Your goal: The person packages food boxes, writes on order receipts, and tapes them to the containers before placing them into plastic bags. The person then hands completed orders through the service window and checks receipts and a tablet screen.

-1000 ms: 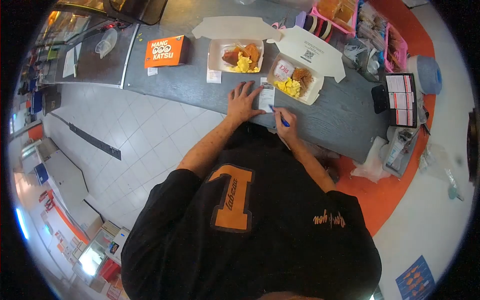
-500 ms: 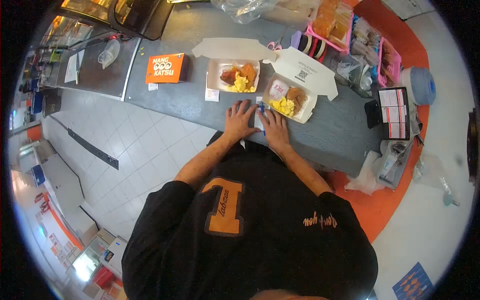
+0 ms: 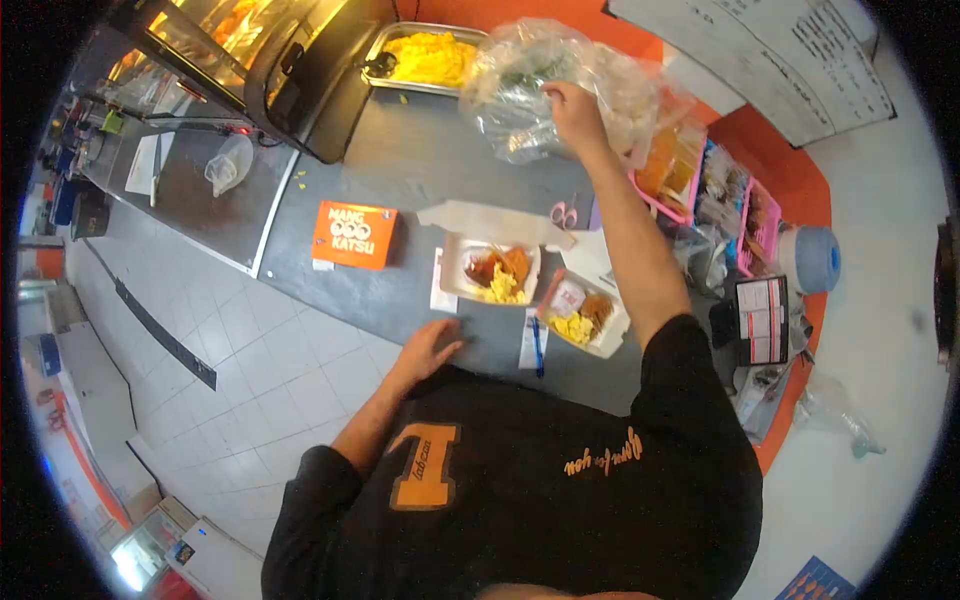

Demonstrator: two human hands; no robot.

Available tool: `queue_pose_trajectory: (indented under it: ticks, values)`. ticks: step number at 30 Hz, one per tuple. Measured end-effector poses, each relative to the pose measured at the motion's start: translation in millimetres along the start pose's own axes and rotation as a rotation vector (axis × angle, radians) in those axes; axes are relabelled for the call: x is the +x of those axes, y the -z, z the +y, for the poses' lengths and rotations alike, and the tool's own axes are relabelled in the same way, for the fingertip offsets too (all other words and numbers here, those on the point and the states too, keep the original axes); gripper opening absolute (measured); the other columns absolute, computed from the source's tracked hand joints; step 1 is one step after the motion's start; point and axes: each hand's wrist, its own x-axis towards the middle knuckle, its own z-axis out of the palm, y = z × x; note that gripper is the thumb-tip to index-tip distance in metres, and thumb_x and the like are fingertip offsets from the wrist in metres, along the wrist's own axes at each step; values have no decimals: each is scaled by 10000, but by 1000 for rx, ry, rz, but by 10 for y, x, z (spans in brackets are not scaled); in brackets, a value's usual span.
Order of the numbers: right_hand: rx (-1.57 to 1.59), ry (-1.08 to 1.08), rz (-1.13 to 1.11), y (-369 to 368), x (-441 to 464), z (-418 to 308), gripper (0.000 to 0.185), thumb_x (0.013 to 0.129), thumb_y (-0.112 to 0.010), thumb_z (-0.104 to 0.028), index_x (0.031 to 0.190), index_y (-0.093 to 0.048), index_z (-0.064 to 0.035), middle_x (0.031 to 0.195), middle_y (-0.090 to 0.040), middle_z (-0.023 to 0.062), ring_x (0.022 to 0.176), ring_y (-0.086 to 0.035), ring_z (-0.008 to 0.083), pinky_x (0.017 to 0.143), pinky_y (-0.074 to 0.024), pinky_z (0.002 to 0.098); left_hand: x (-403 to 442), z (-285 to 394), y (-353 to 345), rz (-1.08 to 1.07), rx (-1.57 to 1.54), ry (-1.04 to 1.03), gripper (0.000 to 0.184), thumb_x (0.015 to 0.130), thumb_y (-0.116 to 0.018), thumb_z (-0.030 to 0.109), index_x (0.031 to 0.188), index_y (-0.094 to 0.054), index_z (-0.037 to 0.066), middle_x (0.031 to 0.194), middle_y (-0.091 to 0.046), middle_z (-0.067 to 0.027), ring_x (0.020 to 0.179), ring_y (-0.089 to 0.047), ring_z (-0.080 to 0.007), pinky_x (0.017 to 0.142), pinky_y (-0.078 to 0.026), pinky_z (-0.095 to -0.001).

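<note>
I observe the right hand (image 3: 578,112) at the clear bag (image 3: 508,115), upper centre of the frame; its fingers are curled, but whether they grip the plastic I cannot tell. The left hand (image 3: 426,350), near frame centre at the counter (image 3: 330,298) edge, is loosely bent, thumb and fingers parted. Right of centre, 1 pen (image 3: 538,350) lies on 1 slip (image 3: 526,352), just beside 1 open food box (image 3: 613,335).

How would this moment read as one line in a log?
right hand: at plastic bag, contact unclear | left hand: near edge of counter, apparently empty | blue pen: on receipt | meal box beside receipt: open
</note>
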Motion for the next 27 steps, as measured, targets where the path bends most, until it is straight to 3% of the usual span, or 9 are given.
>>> queue_pose_trajectory:
  ticks: [5,7,13,15,18,19,22,24,27]
  values:
    - [-767,-295,-256,-570,540,439,321,795,-646,-298,996,-681,-50,1016,-649,200,903,-616,381,825,-491,420,-60,-121,387,19,-118,99,388,845,-669,212,1164,-557,22,1088,-619,-185,1031,-596,-317,897,-471,-389]
    - [-479,-521,-286,-631,698,554,372,752,-687,-336,1007,-679,-65,1053,-644,194,922,-620,376,796,-498,456,-67,-154,474,-53,-147,134,385,849,-665,214,1165,-558,23,1085,-624,-178,1035,-594,-315,902,-466,-390]
    - [55,-320,254,375,-26,-293,282,802,-690,-73,984,-478,-33,902,-524,101,845,-570,195,763,-489,317,204,-68,417,-125,-158,77,372,846,-669,196,1165,-569,31,1049,-634,-144,992,-603,-284,878,-470,-375]
    - [621,-544,28,866,-618,-506,235,795,-683,-105,1025,-667,-59,991,-677,101,882,-657,207,764,-538,365,267,-6,287,-163,-146,43,371,846,-671,194,1166,-569,37,1042,-634,-143,990,-604,-288,877,-471,-376]
    - [541,-633,-663,1392,-1564,-859,248,823,-651,-35,1067,-643,12,1009,-671,87,880,-643,155,795,-525,289,373,149,73,-249,-125,-10,373,841,-666,169,1180,-562,50,1058,-623,-151,1012,-594,-298,895,-463,-383]
    - [472,-594,-562,1310,-1992,-817,248,827,-645,-41,1074,-657,-24,995,-681,74,837,-645,145,769,-524,276,403,218,-22,-302,-128,-18,379,838,-660,146,1191,-555,58,1081,-613,-161,1035,-583,-305,913,-455,-390]
    - [230,-601,-289,911,-2828,-940,219,836,-640,-98,1050,-683,-84,1047,-673,56,1004,-614,194,892,-479,389,528,298,-431,-210,-49,-248,445,854,-591,80,1285,-488,46,1199,-564,-188,1125,-543,-301,916,-460,-357]
    - [-477,-161,-419,683,-3252,-922,305,814,-597,-115,1112,-665,-130,1211,-609,73,1277,-438,301,1070,-279,497,672,330,-673,-201,-109,-221,494,850,-549,79,1331,-442,44,1264,-525,-183,1181,-500,-293,947,-437,-348]
    - [-407,-243,-229,843,-3276,-1105,355,834,-582,-223,1180,-622,-158,1369,-483,63,1372,-285,302,1096,-112,574,883,425,-1058,-165,-333,-89,567,843,-485,95,1394,-367,31,1356,-466,-170,1253,-438,-272,1003,-387,-333]
